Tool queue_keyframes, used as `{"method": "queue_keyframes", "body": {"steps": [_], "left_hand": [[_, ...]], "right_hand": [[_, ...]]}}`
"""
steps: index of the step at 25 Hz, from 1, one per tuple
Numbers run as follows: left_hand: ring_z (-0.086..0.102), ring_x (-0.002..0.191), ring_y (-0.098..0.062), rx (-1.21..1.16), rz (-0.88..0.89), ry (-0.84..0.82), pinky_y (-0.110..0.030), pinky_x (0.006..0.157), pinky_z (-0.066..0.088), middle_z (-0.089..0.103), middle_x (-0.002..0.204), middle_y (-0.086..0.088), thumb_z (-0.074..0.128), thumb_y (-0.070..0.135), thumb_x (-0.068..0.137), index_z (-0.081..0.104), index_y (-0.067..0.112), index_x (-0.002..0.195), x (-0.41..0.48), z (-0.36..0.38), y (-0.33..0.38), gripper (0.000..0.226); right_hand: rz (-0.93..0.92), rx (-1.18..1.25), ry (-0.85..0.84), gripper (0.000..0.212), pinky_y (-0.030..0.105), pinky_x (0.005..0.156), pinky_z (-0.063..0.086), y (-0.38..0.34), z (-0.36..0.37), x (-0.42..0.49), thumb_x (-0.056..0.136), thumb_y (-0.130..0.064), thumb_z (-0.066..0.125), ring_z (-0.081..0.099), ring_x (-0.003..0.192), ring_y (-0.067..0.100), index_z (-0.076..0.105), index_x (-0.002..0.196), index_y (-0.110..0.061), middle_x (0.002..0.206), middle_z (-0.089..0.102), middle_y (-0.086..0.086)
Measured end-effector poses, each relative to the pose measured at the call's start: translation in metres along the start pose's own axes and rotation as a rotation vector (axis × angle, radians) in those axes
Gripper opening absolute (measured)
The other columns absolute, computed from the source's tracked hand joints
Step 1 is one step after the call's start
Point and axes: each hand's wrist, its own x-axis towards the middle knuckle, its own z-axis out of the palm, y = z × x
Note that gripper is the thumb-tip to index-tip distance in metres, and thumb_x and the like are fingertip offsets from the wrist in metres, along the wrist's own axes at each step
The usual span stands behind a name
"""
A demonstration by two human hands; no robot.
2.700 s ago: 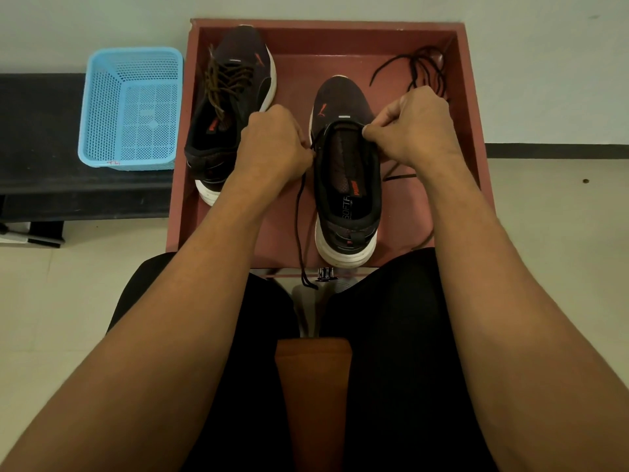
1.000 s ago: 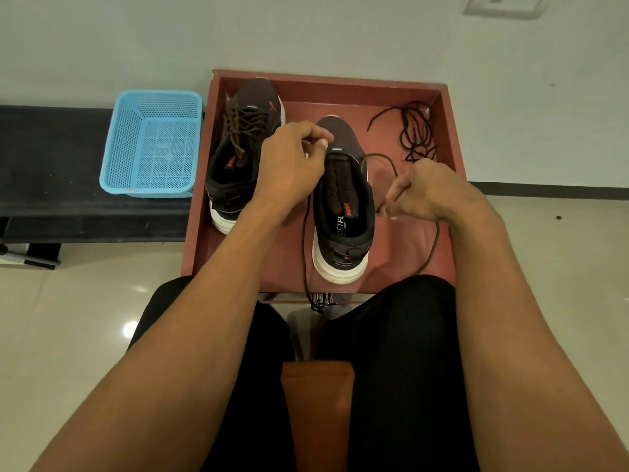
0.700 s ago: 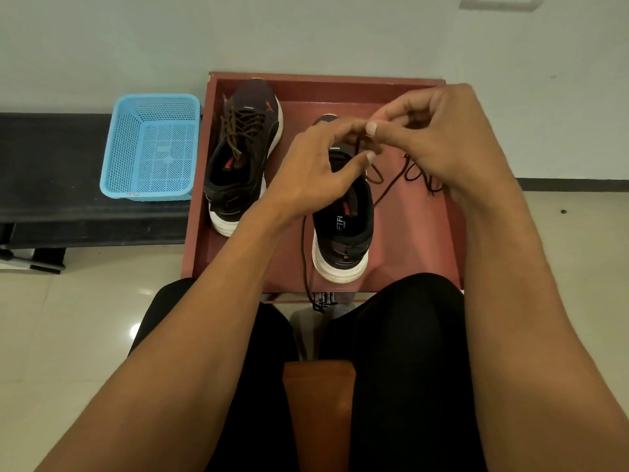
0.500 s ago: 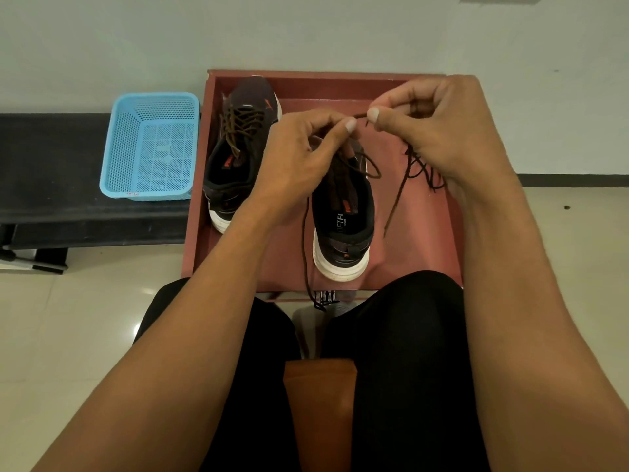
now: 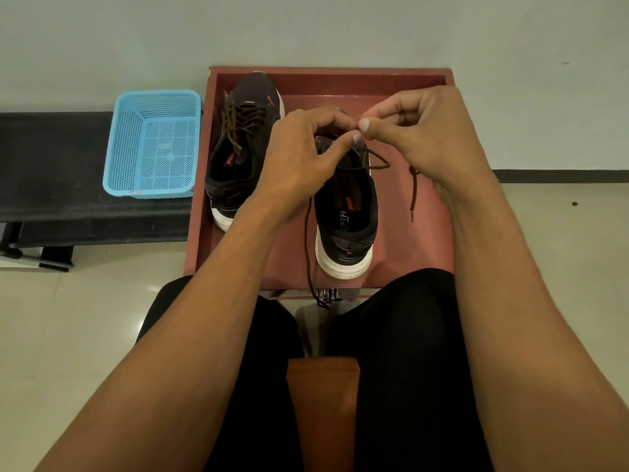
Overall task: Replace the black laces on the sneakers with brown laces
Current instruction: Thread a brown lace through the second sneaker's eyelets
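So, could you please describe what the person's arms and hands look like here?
Both forearms are bare to the frame's edge: no sleeves, gloves, watch or rings show. The left hand and right hand have short, pale, unpainted fingernails. Black trousers cover the lap.

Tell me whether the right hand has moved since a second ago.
Yes. The right hand has risen from beside the near sneaker's heel end toward the red tray's far wall, and now meets the left hand over the sneaker.
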Motion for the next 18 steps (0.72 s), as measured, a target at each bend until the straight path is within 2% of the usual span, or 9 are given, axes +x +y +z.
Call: {"method": "queue_keyframes", "body": {"steps": [3,6,8,12,13,15,18], "left_hand": [[0.071,0.085,0.001,0.002,-0.072,0.081,-0.016,0.078,0.053,0.075,0.086,0.018,0.074,0.031,0.094,0.08,0.023,0.094,0.0,-0.002,-0.006,0.01],[0.071,0.08,0.001,0.002,-0.213,0.194,-0.018,0.078,0.057,0.075,0.083,0.015,0.072,0.032,0.093,0.079,0.023,0.092,0.002,-0.006,-0.016,0.012],[0.071,0.078,0.0,-0.01,-0.297,0.235,-0.023,0.08,0.06,0.076,0.082,0.013,0.071,0.034,0.091,0.079,0.023,0.09,0.003,-0.007,-0.019,0.013],[0.069,0.07,0.001,-0.018,-0.368,0.232,-0.016,0.071,0.053,0.075,0.076,0.011,0.071,0.033,0.09,0.078,0.024,0.086,0.002,-0.005,-0.017,0.012],[0.07,0.069,0.0,-0.022,-0.372,0.221,-0.017,0.071,0.054,0.075,0.075,0.011,0.071,0.033,0.089,0.077,0.024,0.085,0.001,-0.004,-0.016,0.012],[0.072,0.068,-0.008,-0.076,-0.365,0.178,-0.028,0.07,0.06,0.074,0.073,0.007,0.071,0.032,0.089,0.076,0.021,0.085,0.001,-0.004,-0.013,0.012],[0.074,0.067,-0.021,-0.29,-0.302,0.084,-0.038,0.06,0.063,0.074,0.081,-0.007,0.072,0.021,0.094,0.074,0.01,0.092,-0.003,-0.001,0.0,0.012]], "right_hand": [[0.015,0.076,-0.011,0.01,0.025,0.083,0.061,0.006,0.0,0.002,0.088,-0.025,0.085,0.078,0.083,0.01,0.082,0.095,-0.019,0.082,0.08,-0.003],[0.085,0.222,0.032,0.006,0.023,0.078,0.057,0.023,-0.008,0.004,0.087,-0.021,0.085,0.074,0.079,0.009,0.082,0.092,-0.019,0.079,0.08,-0.003],[0.17,0.352,0.087,0.011,0.028,0.081,0.058,0.036,-0.014,0.004,0.087,-0.022,0.086,0.072,0.082,0.013,0.082,0.095,-0.016,0.082,0.079,0.001],[0.281,0.724,0.17,0.02,0.027,0.08,0.055,0.046,-0.015,0.004,0.088,-0.015,0.084,0.07,0.086,0.015,0.079,0.106,-0.008,0.09,0.076,0.006],[0.288,0.825,0.186,0.021,0.027,0.081,0.055,0.045,-0.014,0.005,0.088,-0.014,0.084,0.07,0.088,0.016,0.078,0.108,-0.008,0.093,0.076,0.007],[0.266,1.007,0.208,0.021,0.027,0.082,0.054,0.039,-0.012,0.008,0.091,-0.013,0.081,0.07,0.092,0.018,0.075,0.111,-0.008,0.096,0.075,0.007],[0.185,1.18,0.24,0.018,0.029,0.086,0.055,0.026,-0.011,0.014,0.101,-0.023,0.072,0.07,0.097,0.019,0.075,0.11,-0.008,0.1,0.073,0.007]]}}
